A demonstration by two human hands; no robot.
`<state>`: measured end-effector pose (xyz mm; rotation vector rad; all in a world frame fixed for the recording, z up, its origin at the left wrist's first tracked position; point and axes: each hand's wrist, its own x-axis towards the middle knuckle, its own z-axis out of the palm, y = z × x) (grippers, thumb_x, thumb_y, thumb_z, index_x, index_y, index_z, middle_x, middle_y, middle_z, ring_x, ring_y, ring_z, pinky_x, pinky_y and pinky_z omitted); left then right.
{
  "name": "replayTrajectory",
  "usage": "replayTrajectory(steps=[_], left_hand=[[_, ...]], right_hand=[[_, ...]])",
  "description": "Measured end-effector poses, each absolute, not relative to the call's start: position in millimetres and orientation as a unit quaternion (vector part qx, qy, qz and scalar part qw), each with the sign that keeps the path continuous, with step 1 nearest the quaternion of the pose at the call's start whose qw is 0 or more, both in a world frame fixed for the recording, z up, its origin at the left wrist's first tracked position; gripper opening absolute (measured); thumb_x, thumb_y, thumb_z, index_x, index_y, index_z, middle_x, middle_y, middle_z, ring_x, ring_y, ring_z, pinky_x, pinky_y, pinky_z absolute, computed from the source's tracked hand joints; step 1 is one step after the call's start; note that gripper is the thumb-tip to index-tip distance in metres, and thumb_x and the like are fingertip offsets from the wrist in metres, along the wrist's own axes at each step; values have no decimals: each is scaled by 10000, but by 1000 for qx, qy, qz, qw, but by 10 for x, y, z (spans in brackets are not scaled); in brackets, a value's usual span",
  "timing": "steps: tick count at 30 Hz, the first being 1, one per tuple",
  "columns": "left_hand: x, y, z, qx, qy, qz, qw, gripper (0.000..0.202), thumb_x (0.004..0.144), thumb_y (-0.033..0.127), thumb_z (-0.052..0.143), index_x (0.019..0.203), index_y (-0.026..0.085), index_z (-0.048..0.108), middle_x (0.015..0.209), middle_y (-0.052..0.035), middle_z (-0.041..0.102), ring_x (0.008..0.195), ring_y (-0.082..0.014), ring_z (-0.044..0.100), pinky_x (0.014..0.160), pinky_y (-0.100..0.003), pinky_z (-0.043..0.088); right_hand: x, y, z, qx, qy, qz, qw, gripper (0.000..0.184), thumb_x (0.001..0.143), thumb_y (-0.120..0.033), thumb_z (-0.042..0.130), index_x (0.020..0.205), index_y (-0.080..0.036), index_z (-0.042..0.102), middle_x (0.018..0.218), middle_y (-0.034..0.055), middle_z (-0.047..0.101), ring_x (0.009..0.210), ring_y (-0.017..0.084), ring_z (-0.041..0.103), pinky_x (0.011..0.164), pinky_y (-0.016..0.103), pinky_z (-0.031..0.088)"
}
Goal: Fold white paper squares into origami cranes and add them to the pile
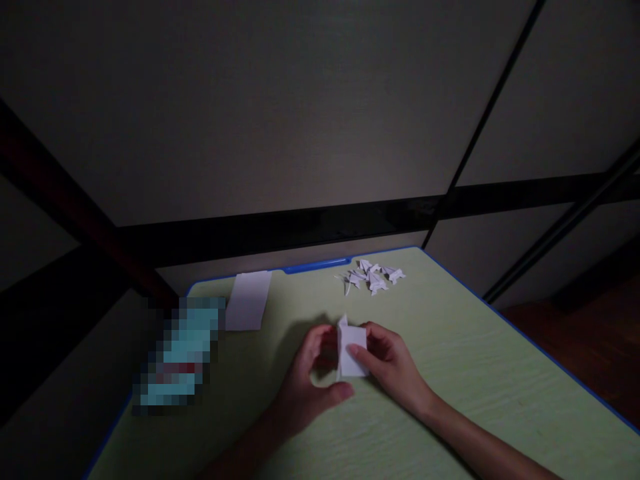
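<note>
A small folded white paper is held over the middle of the table. My right hand pinches it from the right, thumb flat on its front face and fingers behind. My left hand curves around the left side of the paper, its thumb and fingers well apart. Its fingertips come close to the paper's left edge; whether they touch it I cannot tell. A narrow pointed flap stands up at the paper's upper left corner. Several folded white paper figures lie in a group beyond my hands, toward the back edge.
The pale green table has a blue rim and a blue handle-like strip at the back. White paper sheets lie at the back left, beside a blurred turquoise object. Cabinet panels rise directly behind the table.
</note>
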<state>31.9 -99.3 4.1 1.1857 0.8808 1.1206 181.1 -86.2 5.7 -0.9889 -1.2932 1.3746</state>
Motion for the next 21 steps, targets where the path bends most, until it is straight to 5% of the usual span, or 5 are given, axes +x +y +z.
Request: replayTrajectory(steps=[2,6,13,21], left_hand=[[388,-1056,15,493,420,470,599,572,513,138,684,1050,175,492,995,-74,603,872,-213,555,723,-270,429],[382,-1031,-16,448,494,466,582,235,619,301,625,764,116,622,698,-55,651,660,-196,577,582,-258,431],[116,-795,11,366,529,527,555,285,574,386,661,572,108,599,438,23,546,423,-118,494,420,-204,347],[95,-770,18,325,494,546,594,294,561,398,670,589,109,621,456,4,575,423,-122,514,434,-210,372]], right_hand=[[1759,-904,44,-399,-542,571,471,257,640,-361,638,619,-164,474,564,-34,462,515,88,419,476,203,332],[1755,-901,40,-406,-537,571,470,271,633,-366,636,606,-159,463,545,-41,447,486,73,389,441,190,307],[1964,-725,94,-455,-497,518,527,289,606,-369,645,571,-160,448,501,-60,392,442,58,334,408,185,239],[2053,-644,73,-480,-510,495,514,364,569,-346,668,474,-174,362,448,-71,334,411,46,262,407,201,167]])
